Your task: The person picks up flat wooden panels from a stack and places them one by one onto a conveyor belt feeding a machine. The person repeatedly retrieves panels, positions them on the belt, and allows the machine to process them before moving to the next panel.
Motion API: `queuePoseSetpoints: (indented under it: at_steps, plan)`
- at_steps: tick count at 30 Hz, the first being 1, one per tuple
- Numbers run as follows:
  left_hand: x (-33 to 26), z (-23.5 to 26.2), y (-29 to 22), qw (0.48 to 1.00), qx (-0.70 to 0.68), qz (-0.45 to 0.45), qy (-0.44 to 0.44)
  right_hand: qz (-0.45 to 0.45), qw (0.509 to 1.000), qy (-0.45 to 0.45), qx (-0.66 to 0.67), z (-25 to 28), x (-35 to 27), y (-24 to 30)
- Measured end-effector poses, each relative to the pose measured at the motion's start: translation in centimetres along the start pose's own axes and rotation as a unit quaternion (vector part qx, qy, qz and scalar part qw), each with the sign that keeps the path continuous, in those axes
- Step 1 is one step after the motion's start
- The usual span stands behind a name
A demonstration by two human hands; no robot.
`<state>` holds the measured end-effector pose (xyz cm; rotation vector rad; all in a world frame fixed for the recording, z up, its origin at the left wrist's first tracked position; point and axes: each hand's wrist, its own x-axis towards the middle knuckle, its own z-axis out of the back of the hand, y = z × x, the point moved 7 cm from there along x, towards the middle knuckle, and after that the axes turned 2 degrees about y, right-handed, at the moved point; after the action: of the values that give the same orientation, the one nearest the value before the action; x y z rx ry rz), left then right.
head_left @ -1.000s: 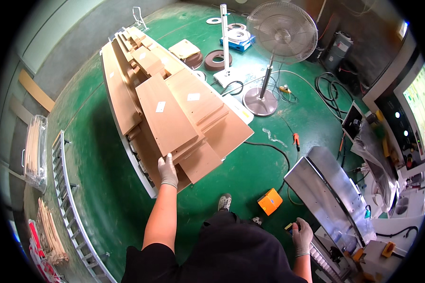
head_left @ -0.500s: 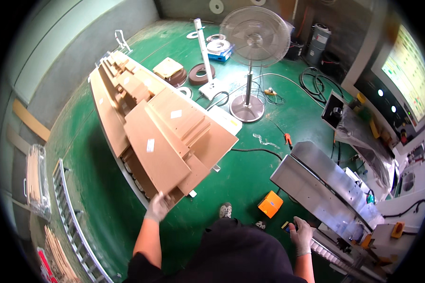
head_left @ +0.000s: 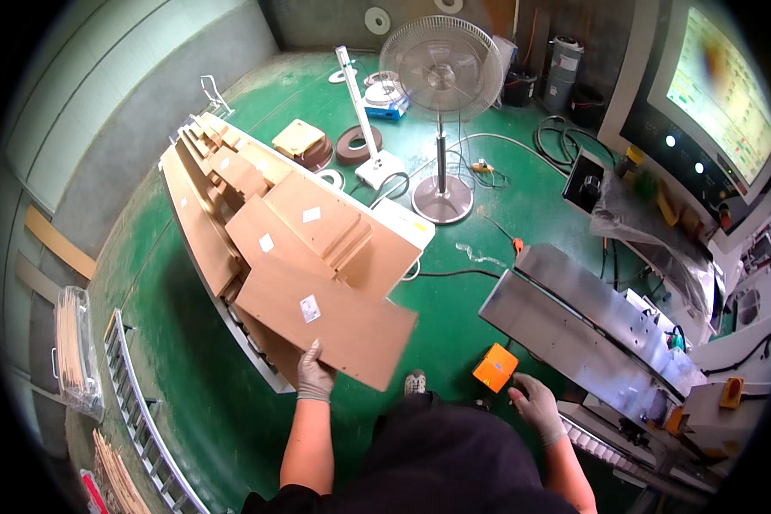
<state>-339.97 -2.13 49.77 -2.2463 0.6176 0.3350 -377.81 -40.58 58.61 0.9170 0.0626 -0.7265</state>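
The gloved left hand (head_left: 314,378) grips a brown panel (head_left: 330,325) by its near edge, above stacked panels (head_left: 268,224) on a long bench (head_left: 271,377); the gloved right hand (head_left: 536,408) is empty, loosely curled. At far left, a clear plastic bag (head_left: 91,377) holds thin wooden sticks (head_left: 70,343).

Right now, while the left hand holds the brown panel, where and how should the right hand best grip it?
Probably the right short edge of the brown panel, with the right hand coming from the right, thumb above, fingers below. The panel looks flat, this end juts past the board stack over the floor, and the left hand holds the near long edge.
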Motion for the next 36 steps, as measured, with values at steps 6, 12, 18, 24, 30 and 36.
queuePoseSetpoints:
  at_steps: [6,12,18,24,30,36]
  plan:
    - [-4.7,-14.2,7.1,0.99,-0.034,0.055,0.124,0.128,0.916,0.115,0.363,-2.4,0.3,9.1]
    - [-10.7,-25.1,12.0,0.963,0.068,0.115,0.232,0.001,0.794,0.058,0.605,-1.1,-0.1,5.1]
    - [-13.3,-30.3,14.5,0.953,0.15,0.105,0.241,0.033,0.748,0.001,0.662,4.5,-7.4,-2.2]
    - [-11.6,-34.0,14.8,0.958,0.112,0.083,0.252,0.007,0.725,-0.093,0.682,7.9,-15.2,-9.2]
    - [-10.6,-35.9,17.2,0.952,0.102,0.068,0.279,-0.02,0.707,-0.184,0.683,9.3,-20.1,-12.2]
    - [-9.1,-34.8,19.0,0.948,0.138,0.041,0.283,-0.037,0.725,-0.196,0.659,9.9,-22.0,-14.6]
